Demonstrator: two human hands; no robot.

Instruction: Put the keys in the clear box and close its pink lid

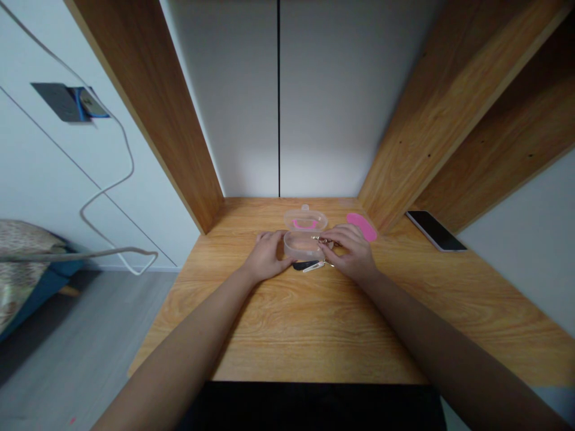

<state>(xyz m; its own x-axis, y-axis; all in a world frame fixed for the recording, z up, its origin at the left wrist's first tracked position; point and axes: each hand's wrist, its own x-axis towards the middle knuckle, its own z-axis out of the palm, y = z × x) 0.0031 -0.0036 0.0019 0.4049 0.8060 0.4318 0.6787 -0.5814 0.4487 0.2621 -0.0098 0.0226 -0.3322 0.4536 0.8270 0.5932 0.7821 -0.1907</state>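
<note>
A clear plastic case with a pink latch sits open on the wooden desk, its lid tipped back behind its base. My left hand grips the left end of the base. My right hand pinches a small metal tool above the case's right end; its exact kind is too small to tell. A black-handled metal implement lies against the case's front, just below my hands. Right of the lid lies a pink oval nail file, close to my right hand but apart from it.
A black smartphone lies face up at the desk's right, beneath a wooden shelf. Wooden panels and a white wall bound the desk's far end. A white cable hangs at the left, above a bed.
</note>
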